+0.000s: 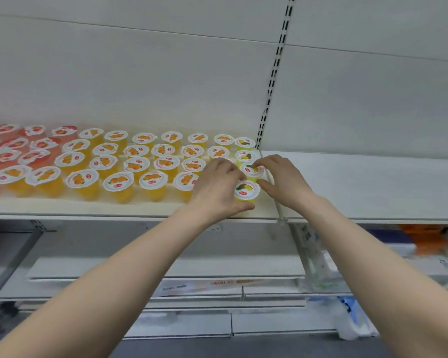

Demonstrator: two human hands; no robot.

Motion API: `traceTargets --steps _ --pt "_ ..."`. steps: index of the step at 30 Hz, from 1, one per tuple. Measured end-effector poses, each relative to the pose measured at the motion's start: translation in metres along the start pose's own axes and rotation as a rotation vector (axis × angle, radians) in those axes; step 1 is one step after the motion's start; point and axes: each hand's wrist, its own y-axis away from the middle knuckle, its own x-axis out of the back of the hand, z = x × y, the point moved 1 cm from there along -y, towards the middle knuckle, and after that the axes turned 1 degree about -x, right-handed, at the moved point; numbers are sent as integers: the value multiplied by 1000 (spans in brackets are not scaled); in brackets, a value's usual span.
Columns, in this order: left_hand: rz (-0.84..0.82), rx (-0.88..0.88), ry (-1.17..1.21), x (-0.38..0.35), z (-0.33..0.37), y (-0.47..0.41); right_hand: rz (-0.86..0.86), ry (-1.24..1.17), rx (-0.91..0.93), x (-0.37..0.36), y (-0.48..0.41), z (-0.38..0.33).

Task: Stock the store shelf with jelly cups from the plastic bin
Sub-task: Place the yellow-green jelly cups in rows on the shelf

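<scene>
A white store shelf (140,209) is seen from slightly below, backed by plain white panels (140,73) and divided by a slotted black-and-white upright (274,73). Jelly cups are set out on it in rows: red cups (34,156) at the far left, orange cups (118,182) across the middle, and a single column of yellow-green cups at the right end, close to the upright. Each lid is white, printed with a fruit picture and a small red oval logo; the lettering in the oval is too small to be read.

The front pineapple cup (246,190) of that column is held by the left grip (215,184), with the thumb curled under its front wall and the fingers wrapped round its left side. The second pineapple cup (252,169), just behind it, is pinched by the right grip (285,180), fingertips on the far rim of the lid and thumb against the near wall. Both cups stand upright on the shelf, near its front right corner.

Lower shelves (166,267) are visible beneath, carrying flat white boxes (199,286) with red print that is blurred beyond reading.
</scene>
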Motion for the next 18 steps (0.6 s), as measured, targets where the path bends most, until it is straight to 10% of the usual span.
traceTargets --steps 18 --pt "69 -33 -83 -3 -2 8 118 193 56 18 5 -10"
